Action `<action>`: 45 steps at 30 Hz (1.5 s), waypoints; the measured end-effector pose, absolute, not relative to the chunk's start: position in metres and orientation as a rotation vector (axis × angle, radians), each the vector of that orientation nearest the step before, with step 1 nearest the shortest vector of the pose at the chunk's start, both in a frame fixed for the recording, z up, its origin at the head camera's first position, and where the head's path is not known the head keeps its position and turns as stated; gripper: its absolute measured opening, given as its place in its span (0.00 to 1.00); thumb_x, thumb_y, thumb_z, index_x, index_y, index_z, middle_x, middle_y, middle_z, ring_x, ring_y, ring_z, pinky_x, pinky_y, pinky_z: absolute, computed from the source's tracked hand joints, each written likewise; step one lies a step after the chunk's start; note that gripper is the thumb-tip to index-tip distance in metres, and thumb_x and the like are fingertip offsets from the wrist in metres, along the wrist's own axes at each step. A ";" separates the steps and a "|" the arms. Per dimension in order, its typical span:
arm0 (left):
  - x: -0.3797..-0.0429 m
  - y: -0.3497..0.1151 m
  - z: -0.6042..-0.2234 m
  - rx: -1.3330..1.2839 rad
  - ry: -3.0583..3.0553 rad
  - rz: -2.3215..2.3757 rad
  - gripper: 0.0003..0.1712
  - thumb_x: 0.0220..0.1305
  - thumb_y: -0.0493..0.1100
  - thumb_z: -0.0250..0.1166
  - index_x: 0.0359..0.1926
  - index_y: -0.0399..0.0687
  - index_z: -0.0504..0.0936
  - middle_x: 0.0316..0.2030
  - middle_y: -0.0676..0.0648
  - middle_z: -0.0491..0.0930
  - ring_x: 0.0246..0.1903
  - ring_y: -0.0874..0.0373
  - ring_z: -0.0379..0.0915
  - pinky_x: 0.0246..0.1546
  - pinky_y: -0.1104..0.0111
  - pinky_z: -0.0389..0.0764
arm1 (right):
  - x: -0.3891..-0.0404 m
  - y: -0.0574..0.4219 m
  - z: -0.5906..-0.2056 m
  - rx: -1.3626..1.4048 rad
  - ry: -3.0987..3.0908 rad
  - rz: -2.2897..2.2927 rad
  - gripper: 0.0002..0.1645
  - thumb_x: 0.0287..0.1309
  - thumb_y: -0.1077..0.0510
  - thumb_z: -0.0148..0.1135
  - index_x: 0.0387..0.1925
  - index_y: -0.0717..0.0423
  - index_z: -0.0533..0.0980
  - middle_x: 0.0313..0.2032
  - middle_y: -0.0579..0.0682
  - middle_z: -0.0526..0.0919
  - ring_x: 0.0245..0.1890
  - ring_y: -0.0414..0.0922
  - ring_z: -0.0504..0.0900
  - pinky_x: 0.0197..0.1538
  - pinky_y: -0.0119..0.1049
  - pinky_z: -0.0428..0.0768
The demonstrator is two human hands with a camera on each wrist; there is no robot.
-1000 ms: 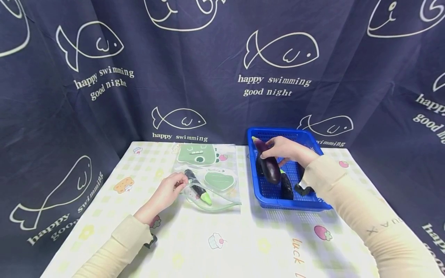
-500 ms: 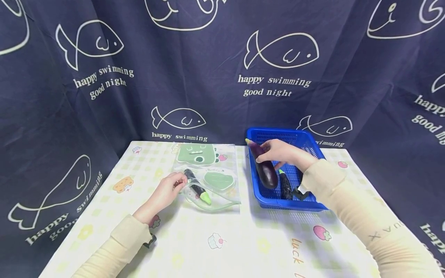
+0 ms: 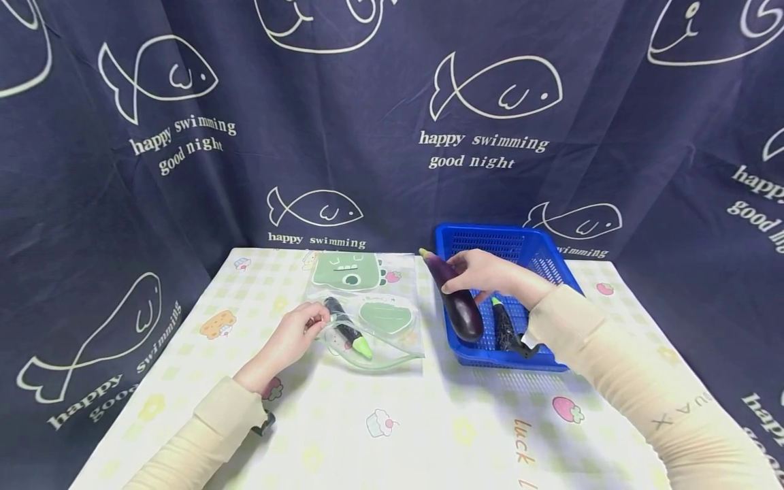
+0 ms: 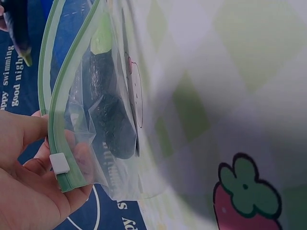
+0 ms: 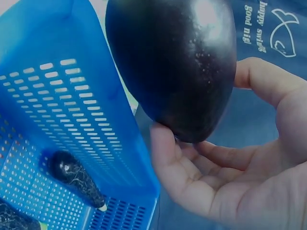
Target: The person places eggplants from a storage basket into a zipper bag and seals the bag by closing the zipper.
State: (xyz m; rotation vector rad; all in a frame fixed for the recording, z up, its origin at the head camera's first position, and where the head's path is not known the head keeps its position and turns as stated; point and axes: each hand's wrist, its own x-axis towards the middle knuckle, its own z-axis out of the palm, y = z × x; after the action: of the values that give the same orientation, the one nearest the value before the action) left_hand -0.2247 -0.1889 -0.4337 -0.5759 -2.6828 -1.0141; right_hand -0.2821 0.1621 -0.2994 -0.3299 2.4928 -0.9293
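Note:
My right hand (image 3: 486,272) grips a glossy purple eggplant (image 3: 461,309), thumb and fingers around its sides, over the left rim of the blue basket (image 3: 514,358). The eggplant slants, its pale green stem end pointing up and left. My left hand (image 3: 297,335) pinches the edge of a clear zip bag (image 3: 386,366); in the left wrist view, its green zip strip (image 4: 60,105) gapes beside the white slider (image 4: 59,163). Inside the bag lies a dark, long vegetable (image 4: 106,96) with a light green end.
Two dark vegetables with marbled skins, one (image 5: 72,175) farther in and one (image 5: 17,218) at the view's lower left, lie in the basket. A patterned cloth (image 3: 422,435) covers the table, and a navy fish-print curtain (image 3: 380,122) hangs behind.
My right hand has moved left with the eggplant, from over the basket's inside to its left rim. The left hand and the bag have stayed nearly still.

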 end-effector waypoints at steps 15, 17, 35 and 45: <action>-0.224 -0.188 -0.433 -0.577 -2.675 -1.024 0.04 0.61 0.33 0.61 0.34 0.46 0.77 0.31 0.51 0.75 0.31 0.60 0.72 0.34 0.67 0.77 | -0.265 0.151 -0.301 -0.389 2.483 -0.930 0.40 0.49 0.54 0.68 0.62 0.62 0.64 0.54 0.61 0.73 0.43 0.52 0.80 0.31 0.41 0.84; -0.224 -0.188 -0.433 -0.575 -2.679 -1.021 0.04 0.61 0.33 0.61 0.34 0.46 0.76 0.31 0.51 0.75 0.32 0.60 0.72 0.34 0.68 0.77 | -0.263 0.149 -0.302 -0.399 2.482 -0.933 0.40 0.49 0.55 0.69 0.62 0.63 0.64 0.53 0.61 0.73 0.42 0.51 0.81 0.31 0.41 0.84; -0.225 -0.187 -0.433 -0.574 -2.677 -1.025 0.05 0.61 0.32 0.61 0.34 0.46 0.76 0.32 0.50 0.75 0.32 0.60 0.72 0.35 0.67 0.78 | -0.252 0.139 -0.308 -0.464 2.488 -0.928 0.41 0.46 0.56 0.71 0.61 0.62 0.65 0.51 0.58 0.74 0.36 0.47 0.81 0.28 0.40 0.83; -0.226 -0.187 -0.435 -0.586 -2.668 -1.032 0.05 0.60 0.31 0.62 0.34 0.46 0.77 0.31 0.50 0.75 0.32 0.60 0.71 0.36 0.67 0.78 | -0.247 0.133 -0.317 -0.481 2.443 -0.974 0.40 0.45 0.56 0.72 0.60 0.59 0.67 0.50 0.56 0.74 0.35 0.46 0.81 0.28 0.40 0.83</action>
State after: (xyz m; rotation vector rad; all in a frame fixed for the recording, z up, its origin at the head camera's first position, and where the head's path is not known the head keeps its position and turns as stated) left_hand -0.2256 -0.1867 -0.4351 -0.5856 -2.6679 -1.0316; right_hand -0.2467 0.1329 -0.3171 -0.4806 2.4432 -0.9741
